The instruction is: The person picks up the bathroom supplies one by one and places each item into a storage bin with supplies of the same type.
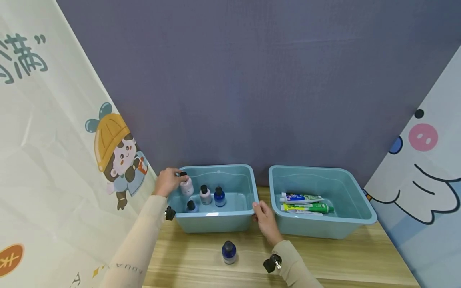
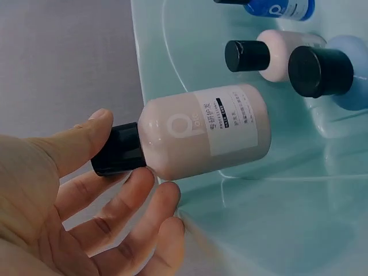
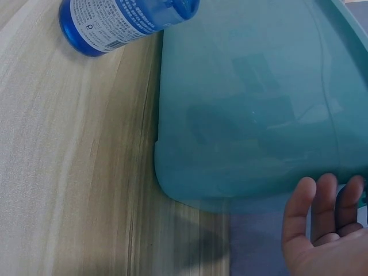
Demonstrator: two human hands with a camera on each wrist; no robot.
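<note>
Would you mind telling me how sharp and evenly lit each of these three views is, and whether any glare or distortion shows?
Head view: even, soft light, wide-angle bending at the edges, a small glare on the left bin's front rim. Left wrist view: the pink bottle is sharp, the left hand slightly soft. Right wrist view: faint reflections on the bin wall, right hand blurred, blue bottle fairly sharp.

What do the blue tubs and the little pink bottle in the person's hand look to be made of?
The left tub and right tub look like moulded plastic: smooth, slightly glossy, with rounded corners and soft reflections. The pink bottle held by the left hand seems matte plastic with a paper or film label; its cap looks like black plastic, faintly shiny.
</note>
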